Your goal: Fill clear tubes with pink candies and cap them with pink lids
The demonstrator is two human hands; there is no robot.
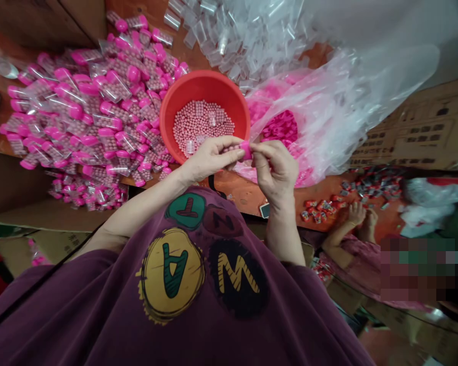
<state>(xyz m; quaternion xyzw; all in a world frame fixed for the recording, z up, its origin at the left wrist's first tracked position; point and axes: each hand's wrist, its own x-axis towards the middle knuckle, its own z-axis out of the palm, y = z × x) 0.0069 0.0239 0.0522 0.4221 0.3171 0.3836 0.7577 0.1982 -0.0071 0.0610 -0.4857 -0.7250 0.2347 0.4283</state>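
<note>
Between my two hands is a small clear tube of pink beads with a bright pink cap (246,149). My left hand (216,155) wraps round the tube, so most of it is hidden. The fingers of my right hand (275,165) pinch the cap at its end. Just beyond my left hand stands a red bowl (168,114) of pink beads (198,124), with a few clear tubes lying among them. A clear plastic bag (328,127) holding loose pink caps (280,127) lies beside my right hand.
Capped tubes of beads (99,107) form a large pile on the left, some in a cardboard box below. Empty clear tubes (248,35) are heaped at the back. On the right, another person's hands (356,213) are near small red items (320,209).
</note>
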